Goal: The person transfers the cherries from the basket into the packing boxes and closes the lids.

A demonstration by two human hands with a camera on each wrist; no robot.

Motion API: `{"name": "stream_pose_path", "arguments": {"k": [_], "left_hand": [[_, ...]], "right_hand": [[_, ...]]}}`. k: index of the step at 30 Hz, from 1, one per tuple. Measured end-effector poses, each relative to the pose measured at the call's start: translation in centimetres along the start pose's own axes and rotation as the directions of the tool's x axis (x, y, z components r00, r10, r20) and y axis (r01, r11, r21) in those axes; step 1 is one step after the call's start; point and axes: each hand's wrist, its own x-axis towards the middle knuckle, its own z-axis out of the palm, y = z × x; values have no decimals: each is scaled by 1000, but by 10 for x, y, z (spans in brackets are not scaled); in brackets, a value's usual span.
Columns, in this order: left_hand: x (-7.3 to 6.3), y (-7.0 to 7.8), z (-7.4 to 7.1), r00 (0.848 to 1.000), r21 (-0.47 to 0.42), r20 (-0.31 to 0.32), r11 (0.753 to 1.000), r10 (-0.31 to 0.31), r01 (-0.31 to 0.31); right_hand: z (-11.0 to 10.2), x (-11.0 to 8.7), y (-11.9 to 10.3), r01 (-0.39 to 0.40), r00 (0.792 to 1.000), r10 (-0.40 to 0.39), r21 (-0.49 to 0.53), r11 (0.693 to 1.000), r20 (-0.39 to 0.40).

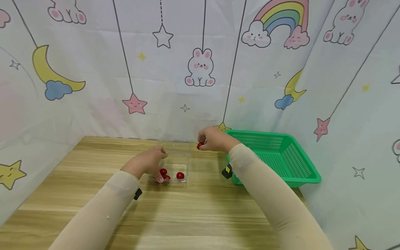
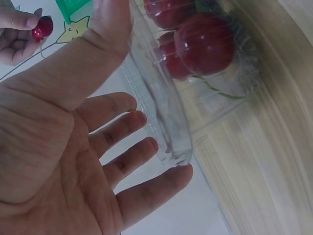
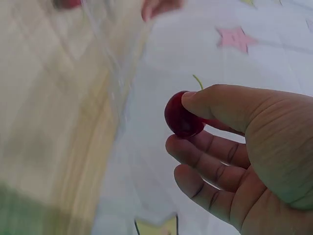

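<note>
My right hand (image 1: 214, 139) pinches a red cherry (image 3: 178, 117) between thumb and fingers. Its thin green stem sticks up by the thumb in the right wrist view. This hand is raised over the back of the table, beside the green basket. My left hand (image 1: 148, 161) spans the left side of a clear plastic box (image 1: 188, 166). In the left wrist view its fingers (image 2: 155, 193) are nearly straight, with tips along the box edge. Red cherries (image 1: 180, 175) lie inside the box, some partly behind the left thumb.
A green perforated plastic basket (image 1: 300, 180) stands at the right end of the wood-grain table (image 1: 187, 215). Directly behind the table hangs a white cloth (image 1: 175, 69) printed with rabbits, stars and moons; it also closes off both sides.
</note>
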Motion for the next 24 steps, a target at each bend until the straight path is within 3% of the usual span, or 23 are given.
{"name": "stream_pose_path", "arguments": {"k": [9,24], "left_hand": [[-1,2,-1,1000,4,6,1000,-7,7],[1,1,-1,1000,36,6,999,2,-2]], "right_hand": [[47,18,-39,154,984,-150,-30,988,99],[90,30,-61,227,953,-222,1,974,207]]}}
